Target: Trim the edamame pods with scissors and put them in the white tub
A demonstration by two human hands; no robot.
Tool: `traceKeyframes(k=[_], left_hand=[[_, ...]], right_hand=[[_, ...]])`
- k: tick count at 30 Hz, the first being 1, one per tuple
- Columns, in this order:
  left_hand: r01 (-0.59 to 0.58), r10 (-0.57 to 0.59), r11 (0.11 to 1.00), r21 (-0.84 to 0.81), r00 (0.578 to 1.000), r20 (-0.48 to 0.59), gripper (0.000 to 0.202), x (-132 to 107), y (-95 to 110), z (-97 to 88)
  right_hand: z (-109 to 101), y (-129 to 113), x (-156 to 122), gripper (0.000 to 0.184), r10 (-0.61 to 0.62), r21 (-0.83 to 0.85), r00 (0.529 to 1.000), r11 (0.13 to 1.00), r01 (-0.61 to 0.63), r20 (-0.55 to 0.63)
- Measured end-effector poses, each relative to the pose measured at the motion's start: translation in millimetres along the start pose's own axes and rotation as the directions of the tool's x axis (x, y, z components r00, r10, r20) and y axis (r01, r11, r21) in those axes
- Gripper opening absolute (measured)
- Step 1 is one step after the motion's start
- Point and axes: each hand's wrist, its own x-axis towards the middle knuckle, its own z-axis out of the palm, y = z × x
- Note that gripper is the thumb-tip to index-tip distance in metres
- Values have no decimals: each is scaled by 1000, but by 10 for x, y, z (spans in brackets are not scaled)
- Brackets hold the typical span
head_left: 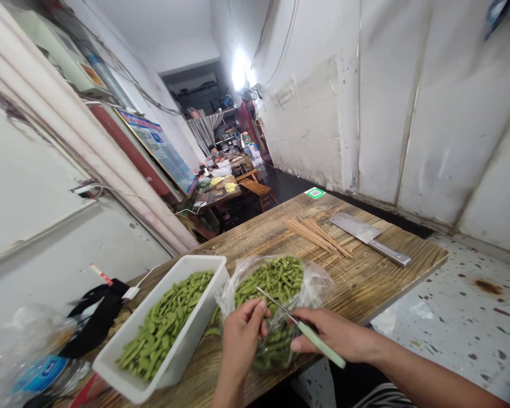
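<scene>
My right hand (pixel 329 334) grips scissors (pixel 317 340) with pale green handles, seen nearly edge-on. Their slim metal blades point up and left, towards my left hand (pixel 245 328). The fingers of that hand are pinched together; whatever lies between them is too small to make out. Both hands are over a clear plastic bag (pixel 317 280), its mouth spread wide around a heap of green edamame pods (pixel 276 277). To the left stands a long white plastic tub (pixel 198 262), partly filled with more edamame pods (pixel 170 323).
Thin wooden skewers (pixel 318 238) and a cleaver (pixel 357 226) lie on the wooden table (pixel 255 229) towards the right. A plastic bottle (pixel 46 374), a black bag (pixel 96 311) and a white charger (pixel 131 292) crowd the left. Another table (pixel 215 195) stands farther back.
</scene>
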Motion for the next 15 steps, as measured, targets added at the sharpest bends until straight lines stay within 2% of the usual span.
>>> traceKeyframes(k=[6,8,10,13,15], left_hand=[[19,-19,1000,0,1000,25,48,7,-19,-13],[16,-16,1000,-19,1000,6,50,33,-64,-21],[10,-12,999,-42,999,-30,55,75,-144,-47],[-25,13,998,-59,982,-186,66,149,-339,-138],[-57,47,998,-20,943,-329,70,182,-491,-242]], right_hand=[[44,-20,71,33,50,71,999,996,-48,-19],[83,-33,82,36,116,159,993,981,-112,-20],[117,-19,92,37,178,269,984,946,-180,33],[120,40,106,43,164,369,986,915,-163,29],[90,72,100,46,146,414,989,901,-132,-2]])
